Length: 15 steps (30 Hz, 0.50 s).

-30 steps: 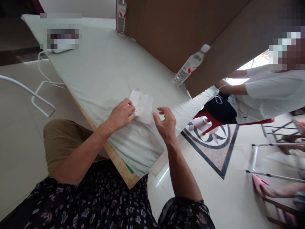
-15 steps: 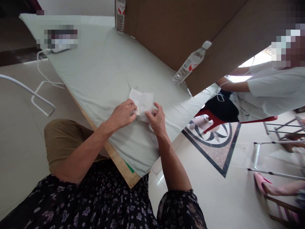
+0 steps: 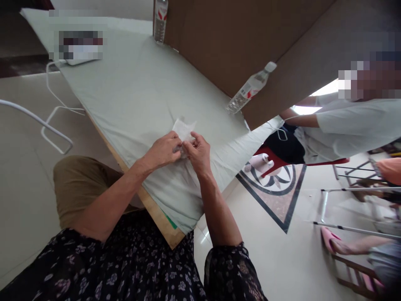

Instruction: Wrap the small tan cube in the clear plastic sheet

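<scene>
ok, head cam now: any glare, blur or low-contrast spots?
Head view, right: glare beside the co-worker's white sleeve; head view, centre: thin white sheet has low contrast against the pale tablecloth; head view, top: cardboard panel looks dim; head view, lower right: pink shoe looks soft.

Your left hand (image 3: 163, 149) and right hand (image 3: 199, 154) were close together near the centre of the frame, over the tabletop (image 3: 125, 83), with the sheet (image 3: 184, 128) between them. To their upper right, one bottle (image 3: 250, 88) was in front of the cardboard panel (image 3: 216, 46); a second bottle (image 3: 160, 25) was by the panel's left edge, top centre. At right, a co-worker (image 3: 351, 129) sat beside the tabletop.
</scene>
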Available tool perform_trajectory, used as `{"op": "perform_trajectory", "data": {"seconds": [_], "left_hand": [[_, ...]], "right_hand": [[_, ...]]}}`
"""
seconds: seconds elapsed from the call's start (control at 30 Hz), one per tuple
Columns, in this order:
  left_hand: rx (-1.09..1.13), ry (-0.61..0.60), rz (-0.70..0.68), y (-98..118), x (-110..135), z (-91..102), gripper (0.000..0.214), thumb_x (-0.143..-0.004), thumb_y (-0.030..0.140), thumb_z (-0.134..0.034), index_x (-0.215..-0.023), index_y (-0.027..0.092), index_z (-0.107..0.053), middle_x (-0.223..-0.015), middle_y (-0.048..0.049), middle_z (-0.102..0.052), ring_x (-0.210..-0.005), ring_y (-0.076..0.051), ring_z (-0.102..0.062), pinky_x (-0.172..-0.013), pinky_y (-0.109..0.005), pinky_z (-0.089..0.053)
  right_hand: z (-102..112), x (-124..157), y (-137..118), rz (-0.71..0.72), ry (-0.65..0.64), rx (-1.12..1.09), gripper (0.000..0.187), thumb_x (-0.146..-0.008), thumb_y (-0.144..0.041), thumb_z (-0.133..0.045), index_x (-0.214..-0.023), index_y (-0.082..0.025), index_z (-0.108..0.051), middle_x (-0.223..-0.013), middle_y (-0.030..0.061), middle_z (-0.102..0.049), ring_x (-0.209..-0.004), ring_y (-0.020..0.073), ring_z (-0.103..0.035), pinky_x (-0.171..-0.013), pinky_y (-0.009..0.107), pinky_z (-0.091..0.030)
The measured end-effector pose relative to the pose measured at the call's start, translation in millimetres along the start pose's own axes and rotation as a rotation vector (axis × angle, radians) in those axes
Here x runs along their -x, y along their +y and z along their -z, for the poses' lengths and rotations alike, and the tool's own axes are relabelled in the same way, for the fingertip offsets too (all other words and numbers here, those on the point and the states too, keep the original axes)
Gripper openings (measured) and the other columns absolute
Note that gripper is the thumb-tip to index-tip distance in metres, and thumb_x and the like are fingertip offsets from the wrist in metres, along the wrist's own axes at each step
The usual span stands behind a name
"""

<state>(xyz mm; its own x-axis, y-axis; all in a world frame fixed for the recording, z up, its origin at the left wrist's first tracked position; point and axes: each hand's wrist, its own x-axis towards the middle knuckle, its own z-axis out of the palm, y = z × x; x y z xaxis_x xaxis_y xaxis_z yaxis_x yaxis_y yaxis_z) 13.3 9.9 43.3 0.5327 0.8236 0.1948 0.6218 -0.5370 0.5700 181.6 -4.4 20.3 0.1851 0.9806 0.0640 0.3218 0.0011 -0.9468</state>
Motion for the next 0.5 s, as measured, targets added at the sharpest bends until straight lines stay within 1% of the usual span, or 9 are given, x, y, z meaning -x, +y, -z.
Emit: {"op": "perform_trajectory", "data": {"seconds": [0.1, 0.17, 0.23, 0.27, 0.3, 0.33, 0.4, 0.43, 0.5], "left_hand": [[0.051, 0.028, 0.016, -0.8, 1.3, -4.8, 0.018, -0.084, 0.019, -0.058, -0.099, 0.018, -0.068, -0.114, -0.0106, -0.067, -0.104, -0.024, -0.067, -0.095, -0.036, -0.055], [0.111, 0.073, 0.049, -1.0, 3.0, -8.8, 0.024, -0.082, 0.021, -0.06, -0.105, 0.018, -0.067, -0.115, -0.0109, -0.067, -0.104, -0.024, -0.067, -0.095, -0.037, -0.056], [0.198, 0.122, 0.097, -1.6, 5.0, -12.3, 0.039, -0.079, 0.021, -0.063, -0.118, 0.016, -0.065, -0.118, -0.0111, -0.068, -0.096, -0.021, -0.066, -0.093, -0.037, -0.056], [0.255, 0.141, 0.125, -2.1, 5.9, -13.6, 0.048, -0.078, 0.02, -0.063, -0.125, 0.016, -0.062, -0.12, -0.011, -0.069, -0.091, -0.019, -0.065, -0.091, -0.036, -0.056], [0.317, 0.154, 0.155, -2.7, 6.6, -14.6, 0.055, -0.076, 0.019, -0.063, -0.131, 0.016, -0.059, -0.122, -0.0107, -0.069, -0.084, -0.016, -0.064, -0.089, -0.035, -0.057], [0.377, 0.161, 0.184, -3.2, 6.9, -15.2, 0.059, -0.076, 0.019, -0.063, -0.134, 0.015, -0.057, -0.123, -0.0104, -0.07, -0.078, -0.014, -0.061, -0.086, -0.033, -0.057], [0.449, 0.174, 0.231, -3.6, 6.2, -15.9, 0.053, -0.08, 0.023, -0.064, -0.131, 0.015, -0.059, -0.122, -0.0098, -0.07, -0.073, -0.012, -0.059, -0.081, -0.032, -0.057], [0.449, 0.187, 0.245, -3.2, 5.1, -16.1, 0.045, -0.082, 0.027, -0.065, -0.126, 0.016, -0.061, -0.121, -0.0096, -0.07, -0.073, -0.013, -0.059, -0.081, -0.032, -0.057], [0.388, 0.21, 0.264, -1.3, 2.2, -17.3, 0.032, -0.086, 0.032, -0.066, -0.114, 0.017, -0.066, -0.117, -0.0091, -0.07, -0.077, -0.014, -0.061, -0.084, -0.034, -0.056]], "right_hand": [[1.9, 3.0, -4.1, -0.003, -0.059, 0.027, 0.059, -0.084, -0.046, -0.067, -0.136, -0.017, -0.063, -0.091, 0.0041, -0.077, -0.072, 0.0176, -0.07, -0.067, 0.032, -0.058], [4.2, 6.8, -7.6, 0.033, -0.107, 0.07, 0.054, -0.088, -0.048, -0.064, -0.134, -0.018, -0.065, -0.098, 0.0068, -0.079, -0.076, 0.0191, -0.073, -0.073, 0.035, -0.061], [6.1, 11.3, -11.3, 0.091, -0.151, 0.121, 0.047, -0.092, -0.044, -0.06, -0.133, -0.02, -0.066, -0.108, 0.0086, -0.081, -0.087, 0.0211, -0.076, -0.082, 0.038, -0.062], [6.8, 13.4, -13.1, 0.112, -0.173, 0.145, 0.045, -0.094, -0.04, -0.058, -0.134, -0.021, -0.066, -0.114, 0.0089, -0.081, -0.089, 0.0208, -0.076, -0.085, 0.039, -0.062], [7.5, 15.2, -15.0, 0.121, -0.197, 0.168, 0.045, -0.095, -0.035, -0.055, -0.137, -0.022, -0.064, -0.118, 0.009, -0.08, -0.085, 0.0196, -0.076, -0.085, 0.039, -0.063], [8.1, 16.7, -16.9, 0.121, -0.224, 0.191, 0.046, -0.095, -0.031, -0.052, -0.139, -0.022, -0.062, -0.121, 0.0092, -0.079, -0.077, 0.0175, -0.075, -0.083, 0.038, -0.063], [9.9, 18.4, -20.5, 0.115, -0.27, 0.233, 0.05, -0.095, -0.024, -0.048, -0.144, -0.021, -0.058, -0.126, 0.0096, -0.078, -0.059, 0.0126, -0.068, -0.08, 0.039, -0.064], [11.2, 18.7, -22.0, 0.115, -0.286, 0.245, 0.052, -0.094, -0.022, -0.046, -0.146, -0.021, -0.056, -0.127, 0.0097, -0.078, -0.053, 0.0108, -0.065, -0.08, 0.039, -0.064], [14.6, 18.1, -23.8, 0.112, -0.313, 0.234, 0.057, -0.092, -0.02, -0.046, -0.149, -0.022, -0.052, -0.13, 0.01, -0.077, -0.048, 0.009, -0.062, -0.08, 0.04, -0.064]]}}
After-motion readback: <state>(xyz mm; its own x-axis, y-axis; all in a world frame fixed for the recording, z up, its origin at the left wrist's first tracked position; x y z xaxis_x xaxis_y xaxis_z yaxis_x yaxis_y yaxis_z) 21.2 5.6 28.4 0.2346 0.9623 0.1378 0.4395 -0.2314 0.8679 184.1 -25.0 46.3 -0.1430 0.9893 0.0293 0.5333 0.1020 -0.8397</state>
